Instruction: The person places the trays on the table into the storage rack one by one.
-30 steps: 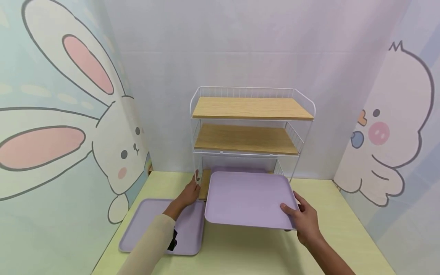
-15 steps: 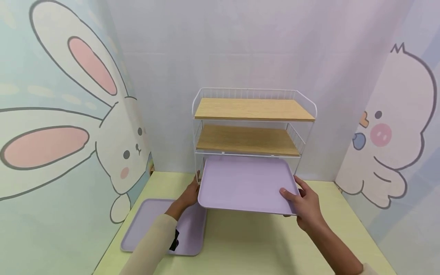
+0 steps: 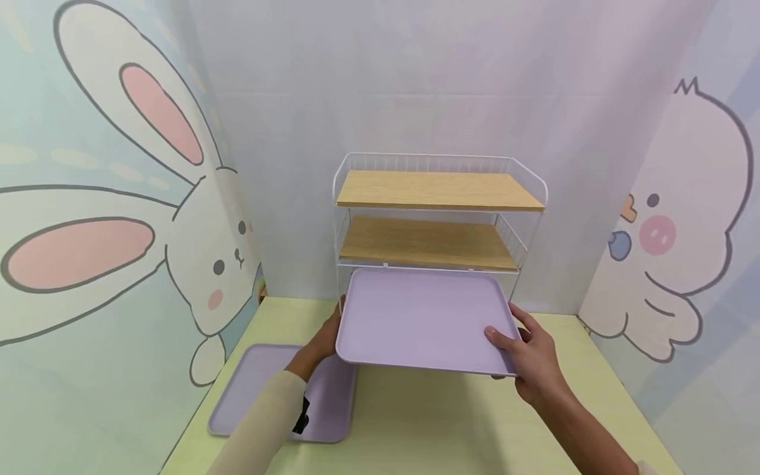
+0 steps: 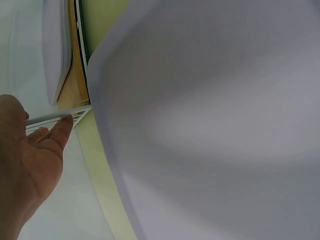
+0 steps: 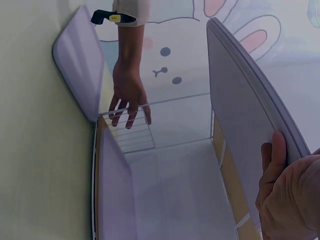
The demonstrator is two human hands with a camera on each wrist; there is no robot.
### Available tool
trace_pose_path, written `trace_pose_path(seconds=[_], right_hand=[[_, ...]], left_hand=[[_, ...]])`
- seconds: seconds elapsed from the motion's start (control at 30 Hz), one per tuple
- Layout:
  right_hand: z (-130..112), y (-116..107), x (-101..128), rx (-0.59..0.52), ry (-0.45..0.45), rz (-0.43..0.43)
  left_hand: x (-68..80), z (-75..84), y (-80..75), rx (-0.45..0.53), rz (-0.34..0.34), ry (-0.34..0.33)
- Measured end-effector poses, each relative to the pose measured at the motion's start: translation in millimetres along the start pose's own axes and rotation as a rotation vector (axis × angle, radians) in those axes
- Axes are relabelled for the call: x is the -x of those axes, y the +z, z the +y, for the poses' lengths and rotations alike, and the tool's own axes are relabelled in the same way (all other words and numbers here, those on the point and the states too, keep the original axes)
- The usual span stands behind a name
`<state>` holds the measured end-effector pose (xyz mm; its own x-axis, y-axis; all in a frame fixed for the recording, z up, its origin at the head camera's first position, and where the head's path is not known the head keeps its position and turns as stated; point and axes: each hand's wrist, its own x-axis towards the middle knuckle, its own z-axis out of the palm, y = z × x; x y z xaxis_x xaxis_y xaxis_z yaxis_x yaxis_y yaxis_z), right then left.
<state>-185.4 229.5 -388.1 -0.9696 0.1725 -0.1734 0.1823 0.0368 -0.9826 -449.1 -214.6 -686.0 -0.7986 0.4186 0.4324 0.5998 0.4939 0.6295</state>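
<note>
My right hand (image 3: 533,359) grips a lavender rectangular tray (image 3: 427,323) by its right edge, thumb on top and fingers below. The tray is raised in front of the lower opening of a white wire shelf rack (image 3: 439,256) with wooden boards. On the rack's left side, my left hand (image 4: 37,170) holds the white wire frame, thumb and fingers on either side of it. Another lavender tray (image 5: 114,192) lies on the bottom board; the held tray hides it in the head view. A further lavender tray (image 3: 261,386) rests on the table, partly under the left forearm.
The rack stands on a pale yellow-green table (image 3: 427,422) against a white cloth wall (image 3: 427,79). Its top board (image 3: 439,189) and middle board lie above the held tray. Printed side walls with a rabbit (image 3: 202,264) and a chick (image 3: 671,218) stand close on both sides.
The right hand has raised the tray and moved it toward the rack, then drawn it slightly back and left in the last half second. The left hand stays at the rack's side.
</note>
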Motion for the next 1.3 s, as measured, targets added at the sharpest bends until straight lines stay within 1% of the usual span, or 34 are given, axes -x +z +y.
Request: trace_pose_path(seconds=[0.07, 0.17, 0.2, 0.23, 0.3, 0.33, 0.4, 0.47, 0.53, 0.57, 0.67, 0.77, 0.83, 0.87, 0.9, 0.93, 0.97, 1.03, 1.07, 1.1, 1.13, 1.17, 1.2, 1.23, 1.27, 1.3], right_hand=[[-1.0, 0.2, 3.4, 0.006, -0.002, 0.002], [-5.5, 1.2, 8.1, 0.014, -0.018, 0.008], [-7.8, 1.6, 9.1, 0.015, -0.024, 0.009], [-10.3, 2.1, 9.7, 0.013, -0.027, 0.011], [-15.4, 2.9, 9.0, 0.007, -0.034, 0.018], [-18.1, 3.0, 7.2, 0.001, -0.037, 0.019], [-23.3, 3.8, 1.5, -0.017, -0.043, 0.021], [-27.5, 5.1, -6.5, -0.038, -0.046, 0.022], [-30.6, 6.7, -16.1, -0.059, -0.047, 0.021], [-31.8, 7.6, -21.1, -0.071, -0.045, 0.019], [-35.3, 9.6, -36.0, -0.099, -0.037, 0.018], [-41.3, 10.8, -50.2, -0.132, -0.029, 0.007], [-46.7, 11.1, -59.2, -0.156, -0.028, -0.011], [-49.5, 11.6, -63.5, -0.166, -0.023, -0.02], [-52.4, 12.3, -67.3, -0.178, -0.018, -0.03], [-55.1, 12.9, -71.0, -0.189, -0.013, -0.042], [-57.6, 13.4, -74.5, -0.2, -0.007, -0.051], [-61.5, 14.4, -80.6, -0.225, 0.001, -0.06], [-62.7, 15.1, -83.3, -0.234, 0.002, -0.058], [-63.6, 15.3, -85.7, -0.243, 0.002, -0.055], [-64.2, 15.6, -87.9, -0.246, 0.001, -0.048], [-64.5, 15.9, -89.8, -0.25, -0.002, -0.039], [-64.5, 16.2, -91.6, -0.253, -0.005, -0.03], [-64.2, 16.5, -93.1, -0.254, -0.009, -0.019], [-63.7, 17.0, -94.5, -0.254, -0.01, -0.01], [-63.0, 17.1, -95.3, -0.252, -0.011, -0.005]], left_hand=[[0.7, -0.2, -1.4, 0.042, 0.007, 0.014], [3.1, -6.1, -0.1, 0.069, 0.043, 0.1], [3.9, -7.2, 0.7, 0.065, 0.06, 0.128], [5.3, -8.8, 1.6, 0.071, 0.073, 0.136], [6.9, -8.2, 3.5, 0.036, 0.092, 0.167], [6.7, -7.4, 4.1, 0.018, 0.093, 0.159], [6.3, -5.9, 5.4, -0.031, 0.088, 0.119], [6.0, -5.4, 6.6, -0.048, 0.068, 0.047], [5.7, -5.8, 7.7, -0.045, 0.05, -0.03], [5.3, -6.6, 8.1, -0.04, 0.047, -0.056], [3.8, -7.3, 8.6, -0.016, 0.044, -0.098], [2.4, 2.3, 5.7, -0.02, 0.036, -0.109], [3.1, 17.5, 0.6, -0.019, 0.025, -0.134], [4.1, 24.3, -2.3, -0.022, 0.012, -0.136], [6.1, 43.3, -9.9, -0.021, 0.001, -0.129], [7.2, 53.0, -14.3, 0.007, -0.009, -0.131], [10.4, 67.4, -20.5, 0.011, -0.015, -0.125], [11.9, 81.7, -27.2, 0.05, -0.034, -0.115], [12.8, 85.1, -28.6, 0.053, -0.041, -0.106], [13.0, 89.7, -30.2, 0.072, -0.046, -0.113], [11.6, 78.5, -25.5, 0.065, -0.04, -0.123], [11.0, 75.9, -23.1, 0.03, -0.031, -0.132], [8.2, 66.8, -18.7, 0.026, -0.024, -0.143], [7.6, 66.5, -17.3, 0.017, -0.018, -0.167], [7.2, 64.2, -15.7, -0.018, -0.013, -0.168], [6.2, 67.7, -16.4, -0.012, -0.01, -0.177]])
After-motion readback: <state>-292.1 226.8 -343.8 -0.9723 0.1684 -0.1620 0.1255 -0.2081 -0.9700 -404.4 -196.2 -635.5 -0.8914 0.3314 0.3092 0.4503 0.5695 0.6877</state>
